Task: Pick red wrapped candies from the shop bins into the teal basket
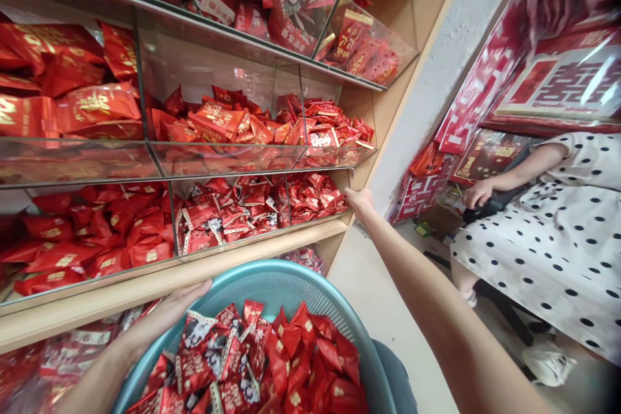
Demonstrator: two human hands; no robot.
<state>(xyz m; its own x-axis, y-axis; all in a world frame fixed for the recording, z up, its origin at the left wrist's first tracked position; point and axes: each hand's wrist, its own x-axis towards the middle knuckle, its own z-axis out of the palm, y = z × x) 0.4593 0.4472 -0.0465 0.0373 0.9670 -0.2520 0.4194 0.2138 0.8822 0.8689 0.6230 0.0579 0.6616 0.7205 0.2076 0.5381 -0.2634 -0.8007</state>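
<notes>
A blue-green plastic basket (310,278) full of small red candy packets (291,349) sits low in front of me, against my knee. Some packets carry black-and-white cartoon prints, others plain gold lettering. My left hand (182,301) holds the basket at its left rim, its fingers lying along the edge. My right arm reaches forward to the shelf's right end. There my right hand (359,202) is closed at the edge of the clear plastic bin (354,176), its fingertips partly hidden. Just left of those fingers, small red packets (317,197) fill the lower bin.
Tiered wooden shelves (276,239) hold clear divided bins of red packets. Bagged goods (77,349) lie below. At right, a seated person in a dotted dress (533,233) is near red decorations (557,84) by the wall. Pale floor (383,284) lies between.
</notes>
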